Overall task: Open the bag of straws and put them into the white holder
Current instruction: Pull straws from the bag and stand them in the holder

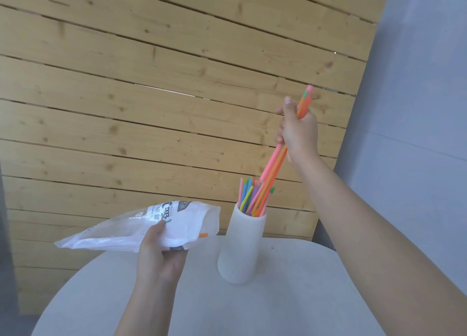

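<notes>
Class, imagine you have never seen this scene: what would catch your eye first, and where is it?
First, the bright bundle of straws gripped in the right hand, raised above the ribbed white holder, which stands on the round table with more coloured straws already inside. Next, the crinkled plastic bag held in the left hand, low on the left before the wooden plank wall.

I see the holder (240,247) on the table (290,297), straws (250,199) in it, the bag (141,229) to its left.
</notes>
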`<action>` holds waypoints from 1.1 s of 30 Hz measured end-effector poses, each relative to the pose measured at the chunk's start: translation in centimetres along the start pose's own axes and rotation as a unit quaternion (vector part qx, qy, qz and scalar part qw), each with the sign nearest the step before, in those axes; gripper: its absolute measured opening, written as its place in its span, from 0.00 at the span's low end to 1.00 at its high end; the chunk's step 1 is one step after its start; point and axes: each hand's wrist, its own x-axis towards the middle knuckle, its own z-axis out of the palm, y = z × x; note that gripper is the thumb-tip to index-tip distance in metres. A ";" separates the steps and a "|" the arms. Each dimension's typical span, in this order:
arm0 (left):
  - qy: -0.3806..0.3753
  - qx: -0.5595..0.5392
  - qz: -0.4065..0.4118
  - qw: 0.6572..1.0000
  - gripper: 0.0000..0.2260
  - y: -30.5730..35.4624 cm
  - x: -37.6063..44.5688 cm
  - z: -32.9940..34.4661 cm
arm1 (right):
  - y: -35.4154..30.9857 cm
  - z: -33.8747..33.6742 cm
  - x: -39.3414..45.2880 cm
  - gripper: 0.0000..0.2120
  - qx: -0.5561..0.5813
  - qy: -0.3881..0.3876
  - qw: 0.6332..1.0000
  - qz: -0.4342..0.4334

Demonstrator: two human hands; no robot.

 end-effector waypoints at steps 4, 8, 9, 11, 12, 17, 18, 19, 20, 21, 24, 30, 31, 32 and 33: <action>0.005 -0.007 -0.001 1.000 0.06 0.0 0.0 0.2 | -0.1 -0.6 0.4 0.16 0.022 0.001 1.000 0.006; 0.008 -0.011 -0.007 1.000 0.05 -0.2 -0.1 0.4 | 1.3 -0.3 -0.3 0.16 0.005 -0.019 1.000 0.020; 0.006 -0.013 -0.005 1.000 0.05 -0.3 -0.2 0.4 | 2.0 -0.1 -0.5 0.16 -0.005 -0.027 0.999 0.027; 0.007 -0.016 -0.006 1.000 0.06 -0.4 -0.3 0.5 | 3.3 0.1 -1.1 0.16 -0.032 -0.039 0.998 0.042; 0.006 -0.015 -0.006 1.000 0.06 -0.3 -0.3 0.5 | 3.9 0.3 -1.4 0.16 -0.045 -0.043 0.997 0.049; 0.009 -0.015 -0.006 1.000 0.08 0.1 -0.1 0.4 | 7.2 -0.2 -3.5 0.19 -0.173 -0.060 0.982 0.033; 0.008 -0.015 -0.007 1.000 0.08 0.0 -0.1 0.4 | 7.8 -0.4 -4.0 0.19 -0.215 -0.070 0.974 0.012; 0.006 -0.015 -0.007 1.000 0.07 0.1 -0.1 0.4 | 8.4 -0.7 -4.5 0.19 -0.254 -0.082 0.964 -0.010; 0.004 -0.014 -0.006 1.000 0.06 0.0 -0.1 0.3 | 9.0 -1.0 -5.0 0.17 -0.288 -0.089 0.953 -0.028; 0.003 -0.009 -0.004 1.000 0.05 0.0 -0.1 0.3 | 9.5 -1.4 -5.4 0.16 -0.321 -0.094 0.941 -0.044; 0.007 0.002 -0.003 1.000 0.05 -0.2 -0.1 0.2 | 11.2 -2.3 -6.0 0.14 -0.386 -0.121 0.913 -0.055; 0.011 0.009 -0.007 1.000 0.05 -0.3 -0.1 0.3 | 9.8 -2.8 -5.9 0.30 -0.262 -0.091 0.958 -0.077; 0.011 0.011 -0.009 1.000 0.05 -0.3 -0.1 0.3 | 9.5 -2.8 -5.9 0.29 -0.286 -0.101 0.946 -0.118; 0.011 0.012 -0.011 1.000 0.05 -0.3 -0.1 0.4 | 9.4 -2.9 -5.8 0.26 -0.328 -0.121 0.924 -0.155; 0.009 0.011 -0.012 1.000 0.05 -0.3 -0.1 0.4 | 9.3 -2.9 -5.8 0.24 -0.379 -0.147 0.897 -0.177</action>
